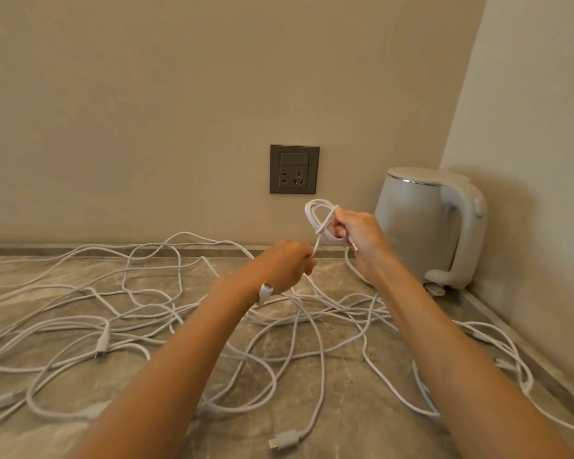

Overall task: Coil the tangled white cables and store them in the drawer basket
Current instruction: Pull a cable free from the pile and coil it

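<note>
Coiling step in hand: a small coil of white cable is held up above the bench, in front of the wall socket and just left of the kettle. The right hand is closed around the coil's loops, fingers curled tight on the bundle. The left hand is closed in a pinch on the free tail running down from the coil; a short taut stretch of cable is seen between the two hands. A white band is worn at the left wrist.

Rest of the tangled cables is spread loose over the bench, loops crossing each other, several plug ends lying free, one connector near the front edge. Judged early in the task: one cable is nearly coiled, many are left uncoiled. Drawer basket is not seen in view, so its place cannot be told.

Next move is judged to call for the tail to be wrapped round or tucked through the coil so it is kept from springing open, then the bundle set aside and another cable worked out of the tangle
</note>
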